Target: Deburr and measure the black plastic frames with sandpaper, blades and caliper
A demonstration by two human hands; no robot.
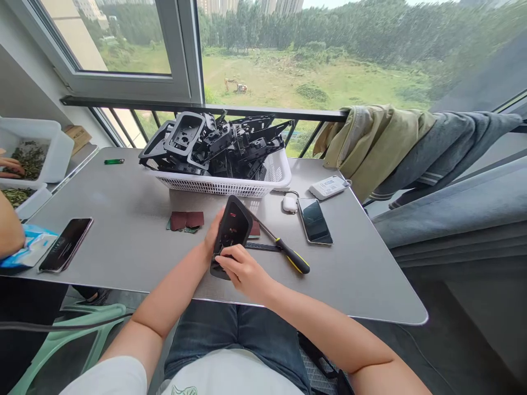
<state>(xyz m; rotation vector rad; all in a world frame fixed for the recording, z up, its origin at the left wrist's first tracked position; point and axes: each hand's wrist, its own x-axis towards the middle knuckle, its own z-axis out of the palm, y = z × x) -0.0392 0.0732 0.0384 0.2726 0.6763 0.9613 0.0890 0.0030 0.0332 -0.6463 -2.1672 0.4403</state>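
My left hand (213,232) grips the left edge of a black plastic frame part (230,227), holding it tilted above the near edge of the grey table (123,219). My right hand (242,270) is closed in a pinch against the lower end of the same part; whether something small sits between the fingers I cannot make out. Just behind it stands a white basket (230,184) piled with several similar black plastic parts (214,142). A screwdriver with a black and yellow handle (288,253) lies to the right of my hands.
Dark red sandpaper pieces (186,220), a phone (315,220), a white earbud case (289,203) and a white device (328,186) lie near the basket. Another phone (66,244) and a green lighter (114,161) lie left. Another person's arm (10,230) works at white bins (37,148). Jackets (379,142) hang on the railing.
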